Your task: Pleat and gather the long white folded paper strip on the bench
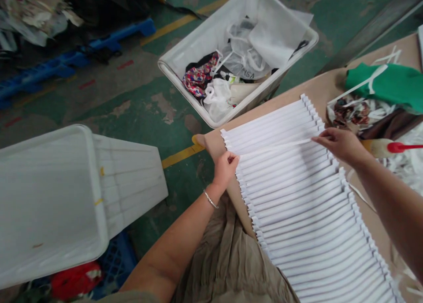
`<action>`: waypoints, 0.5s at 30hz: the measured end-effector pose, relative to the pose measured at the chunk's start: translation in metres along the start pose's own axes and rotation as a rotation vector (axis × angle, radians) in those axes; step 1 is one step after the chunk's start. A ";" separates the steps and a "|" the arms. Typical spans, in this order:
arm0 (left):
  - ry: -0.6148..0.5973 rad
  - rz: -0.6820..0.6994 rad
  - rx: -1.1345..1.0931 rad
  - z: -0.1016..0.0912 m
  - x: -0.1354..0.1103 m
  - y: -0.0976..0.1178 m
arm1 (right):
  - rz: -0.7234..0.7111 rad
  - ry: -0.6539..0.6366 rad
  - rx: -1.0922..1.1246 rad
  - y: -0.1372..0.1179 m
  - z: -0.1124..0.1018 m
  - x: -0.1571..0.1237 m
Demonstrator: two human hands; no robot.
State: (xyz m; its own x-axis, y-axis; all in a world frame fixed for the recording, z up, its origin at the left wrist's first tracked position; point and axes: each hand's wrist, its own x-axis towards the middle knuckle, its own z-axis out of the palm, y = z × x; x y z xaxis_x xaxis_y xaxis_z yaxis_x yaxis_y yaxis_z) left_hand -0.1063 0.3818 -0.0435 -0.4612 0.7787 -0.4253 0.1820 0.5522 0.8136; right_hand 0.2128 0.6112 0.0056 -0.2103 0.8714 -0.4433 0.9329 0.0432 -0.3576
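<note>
A thin white strip (280,147) is stretched taut between my two hands, across rows of similar white strips (307,192) with small tabs at their ends. My left hand (227,167) pinches its left end at the left edge of the rows. At the right edge, my right hand (339,145) grips the other end between thumb and fingers. The rows lie closely side by side on a table covered in brown paper (243,206). Beyond my right hand is a bottle (375,147) with a red nozzle.
A white bin (191,104) of plastic bags and fabric stands past the table. Another white bin (94,197) is at left. Green cloth (386,84) and scraps lie on the table's right side. A blue pallet (109,43) is on the floor at upper left.
</note>
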 end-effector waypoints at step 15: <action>0.134 -0.062 0.283 0.023 0.016 0.005 | 0.044 0.114 -0.174 -0.017 0.009 0.053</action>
State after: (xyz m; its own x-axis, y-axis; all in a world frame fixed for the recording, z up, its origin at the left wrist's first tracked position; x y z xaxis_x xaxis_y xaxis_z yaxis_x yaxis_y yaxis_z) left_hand -0.0926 0.4035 -0.0552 -0.5862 0.7050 -0.3992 0.3754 0.6730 0.6373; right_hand 0.1828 0.6522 -0.0195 -0.1430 0.9234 -0.3563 0.9790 0.0790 -0.1881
